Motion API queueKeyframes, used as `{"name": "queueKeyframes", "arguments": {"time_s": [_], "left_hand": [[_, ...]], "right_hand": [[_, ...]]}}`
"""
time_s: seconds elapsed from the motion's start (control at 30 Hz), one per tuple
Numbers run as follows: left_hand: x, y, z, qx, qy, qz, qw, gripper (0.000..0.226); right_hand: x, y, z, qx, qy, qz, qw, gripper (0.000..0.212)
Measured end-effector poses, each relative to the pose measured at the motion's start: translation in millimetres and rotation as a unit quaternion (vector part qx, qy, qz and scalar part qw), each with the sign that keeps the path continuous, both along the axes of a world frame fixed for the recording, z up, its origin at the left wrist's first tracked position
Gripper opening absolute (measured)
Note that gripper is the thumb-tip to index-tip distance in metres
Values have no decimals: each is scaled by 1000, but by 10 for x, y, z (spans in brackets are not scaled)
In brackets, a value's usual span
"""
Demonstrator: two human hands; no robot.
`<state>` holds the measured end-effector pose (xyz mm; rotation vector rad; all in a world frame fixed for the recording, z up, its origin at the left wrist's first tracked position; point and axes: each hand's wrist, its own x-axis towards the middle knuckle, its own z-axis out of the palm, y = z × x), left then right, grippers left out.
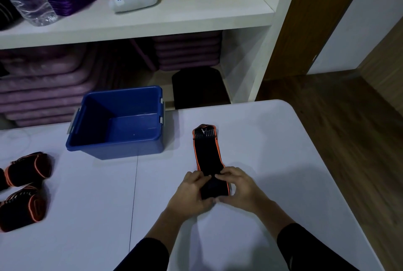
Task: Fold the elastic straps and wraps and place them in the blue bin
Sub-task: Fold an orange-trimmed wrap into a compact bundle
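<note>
Black wrap [208, 152] gripped between left hand [192, 191], right hand [241, 185]

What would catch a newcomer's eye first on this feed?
At front centre, the left hand and right hand pinch the near end of a black, orange-edged wrap, which lies stretched away from them on the white table. Behind and to the left stands the blue bin, with nothing visible inside. More bundled wraps lie at the table's left edge.
</note>
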<state>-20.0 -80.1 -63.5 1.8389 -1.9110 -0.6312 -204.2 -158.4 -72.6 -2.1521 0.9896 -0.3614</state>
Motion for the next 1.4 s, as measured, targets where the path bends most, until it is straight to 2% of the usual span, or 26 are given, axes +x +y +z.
{"name": "queueKeyframes", "arguments": {"time_s": [0.07, 0.13, 0.23, 0.33, 0.4, 0.47, 0.57, 0.6, 0.73, 0.8, 0.93, 1.1, 1.27, 1.4], "left_hand": [[19, -13, -23, 21, -13, -11, 1000, 68], [26, -43, -11, 26, 4, 16, 1000, 58], [35, -100, 40, 42, 61, 92, 993, 44], [-1, -203, 93, 52, 137, 181, 972, 38], [-50, -259, 137, 59, 167, 238, 955, 37], [-90, -280, 143, 36, 153, 260, 953, 32], [-102, -257, 112, -14, 65, 213, 975, 20], [-89, -235, 86, -11, 44, 193, 980, 22], [38, -83, -39, -1, -6, 98, 995, 48], [89, -77, -96, 13, -75, 52, 996, 61], [89, -217, -72, 49, -161, 56, 984, 69], [89, -285, -103, 39, -186, 65, 980, 64], [118, -291, -99, 9, -197, 52, 979, 59], [178, -306, -60, 38, -93, 47, 994, 56]], "right_hand": [[-6, -30, 0, 1, 6, 20, 1000, 62], [34, -66, 34, 6, 6, -4, 1000, 56], [128, -111, 89, 53, -18, -48, 997, 45], [239, -155, 115, 99, -26, -98, 990, 36], [316, -165, 124, 81, -17, -127, 988, 33], [359, -155, 127, 40, -34, -157, 986, 26], [360, -123, 118, -17, -48, -143, 988, 7], [336, -114, 90, -20, -45, -133, 990, 10], [181, -110, 49, 12, 9, -79, 997, 42], [131, -145, 45, 13, 57, -26, 998, 62], [154, -229, 54, -11, 110, 24, 994, 78], [197, -289, -7, -56, 138, 37, 988, 74], [178, -311, -20, -77, 98, 47, 991, 59], [152, -327, -25, -51, 57, 59, 995, 54]]}}
